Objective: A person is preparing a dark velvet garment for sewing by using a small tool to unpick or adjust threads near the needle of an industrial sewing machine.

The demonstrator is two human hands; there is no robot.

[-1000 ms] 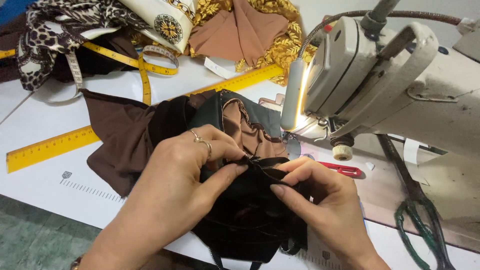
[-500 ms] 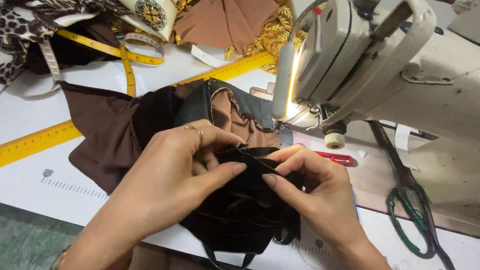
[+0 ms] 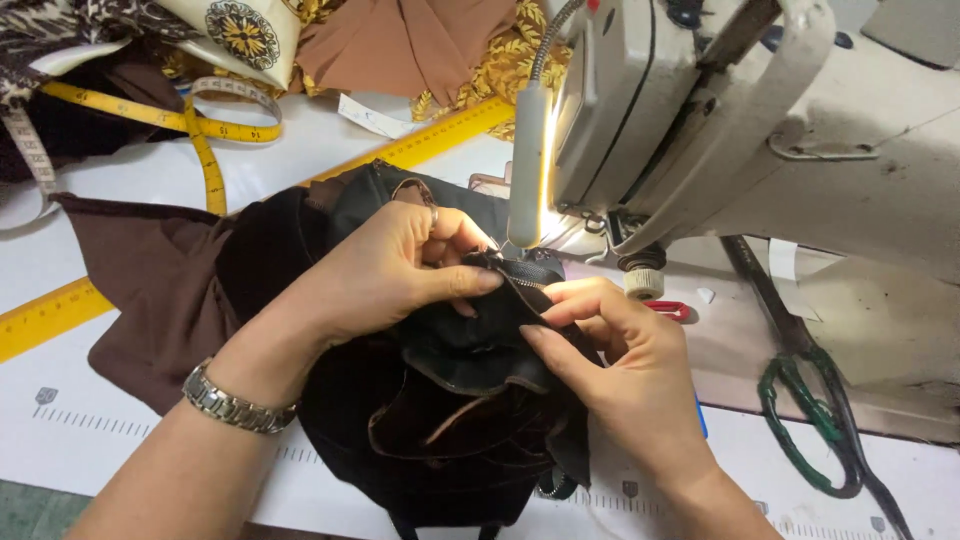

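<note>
A bundle of black fabric (image 3: 450, 420) with a zipper edge lies bunched in front of me on the white table (image 3: 130, 440). My left hand (image 3: 385, 270), with a ring and a metal wristwatch, pinches the top of the black fabric between thumb and fingers. My right hand (image 3: 620, 360) grips the same fabric from the right, fingertips on the zipper edge (image 3: 525, 285). Both hands sit just in front of the sewing machine's needle area (image 3: 600, 235). Brown fabric (image 3: 160, 290) spreads out to the left under the black piece.
A white sewing machine (image 3: 760, 130) with a lit lamp (image 3: 528, 170) fills the upper right. A yellow ruler (image 3: 50, 315), a yellow measuring tape (image 3: 205, 140) and patterned cloths (image 3: 400, 45) lie at the back. Green-handled scissors (image 3: 810, 420) rest at the right, a small red tool (image 3: 668, 308) near the machine.
Both hands have shifted the black fabric up and closer to the machine's needle. The view has moved nearer, and my watch has come into sight.
</note>
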